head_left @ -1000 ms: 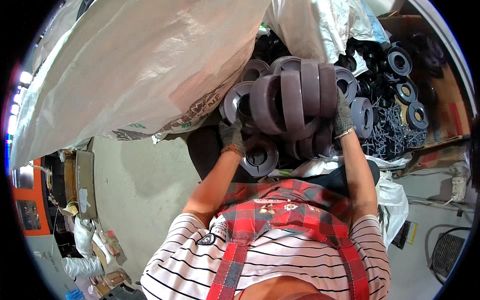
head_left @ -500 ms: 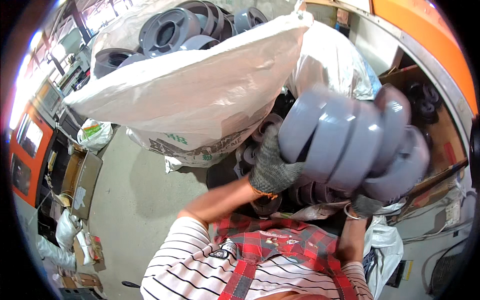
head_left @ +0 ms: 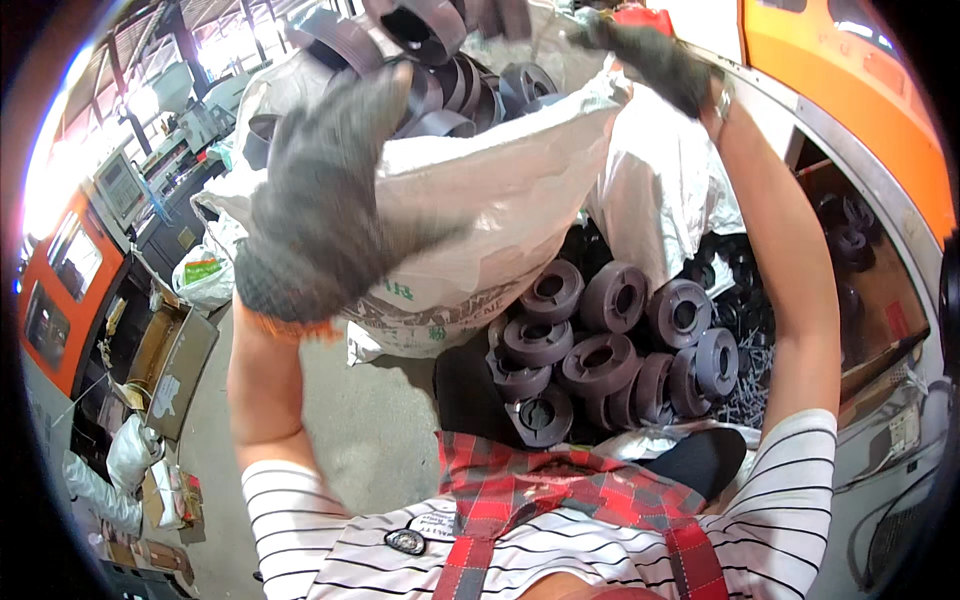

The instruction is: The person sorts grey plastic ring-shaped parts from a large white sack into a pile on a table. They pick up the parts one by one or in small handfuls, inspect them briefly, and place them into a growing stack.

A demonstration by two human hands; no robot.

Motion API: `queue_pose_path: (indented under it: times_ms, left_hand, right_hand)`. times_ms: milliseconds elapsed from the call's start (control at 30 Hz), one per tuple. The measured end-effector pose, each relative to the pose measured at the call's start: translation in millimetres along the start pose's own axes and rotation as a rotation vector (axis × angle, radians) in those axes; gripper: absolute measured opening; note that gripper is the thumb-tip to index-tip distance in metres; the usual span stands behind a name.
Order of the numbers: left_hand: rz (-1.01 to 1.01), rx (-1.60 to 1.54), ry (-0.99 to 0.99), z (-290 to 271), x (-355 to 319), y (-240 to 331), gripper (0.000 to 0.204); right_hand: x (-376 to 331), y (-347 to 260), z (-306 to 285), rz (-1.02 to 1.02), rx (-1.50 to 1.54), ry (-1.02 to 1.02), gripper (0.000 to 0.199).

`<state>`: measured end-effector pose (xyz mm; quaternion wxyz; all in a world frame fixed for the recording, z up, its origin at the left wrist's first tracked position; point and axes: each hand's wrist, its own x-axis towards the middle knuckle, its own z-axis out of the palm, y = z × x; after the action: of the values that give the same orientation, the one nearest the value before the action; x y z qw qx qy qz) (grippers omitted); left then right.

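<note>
Both my gloved hands are raised over a big white woven sack (head_left: 490, 200) filled with dark grey plastic rings (head_left: 505, 85). My left hand (head_left: 320, 200) is blurred in front of the sack's near side, fingers spread and empty. Over the sack's far right rim, my right hand (head_left: 650, 60) lies flat with nothing in it. Below the sack, a pile of the same grey rings (head_left: 600, 345) lies in a dark bin in front of my body.
An orange machine housing (head_left: 840, 80) curves along the right. More dark rings (head_left: 845, 235) lie in a cardboard box beside it. On the left stand an open cardboard box (head_left: 175, 360) and an orange control cabinet (head_left: 60, 270). Grey concrete floor (head_left: 370, 430) lies below.
My hands carried a stack of grey rings pressed between them up from the pile. The stack has left my hands, and both are now empty above the sack.
</note>
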<state>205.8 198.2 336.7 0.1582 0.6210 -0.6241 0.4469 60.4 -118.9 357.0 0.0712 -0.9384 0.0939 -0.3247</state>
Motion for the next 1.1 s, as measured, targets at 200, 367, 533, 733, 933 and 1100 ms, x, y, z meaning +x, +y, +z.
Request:
queue_pose_path:
  times_ms: [200, 367, 533, 733, 933, 1100]
  left_hand:
    - [0.107, 0.101, -0.137, -1, -37, -42, 0.029]
    - [0.339, 0.128, 0.024, 4, -23, -60, 0.018]
    - [0.472, 0.166, 0.067, 22, 16, -123, 0.019]
    - [0.514, 0.293, -0.068, -11, -14, -109, 0.019]
    - [0.223, 0.381, 0.031, 22, -67, -53, 0.027]
    - [0.112, -0.833, -0.201, 151, -129, 55, 0.036]
  right_hand:
    - [-24, -32, 21, 0.022, -0.429, -0.280, 0.059]
    - [-9, 21, 50, -0.032, -0.987, -0.098, 0.027]
    - [36, 74, 32, -0.120, -0.951, 0.004, 0.018]
    - [11, -5, 44, -0.110, -0.294, 0.421, 0.014]
    - [-74, 22, 67, 0.238, -0.081, 0.610, 0.033]
    - [-172, 130, 210, 0.461, -0.548, 0.059, 0.037]
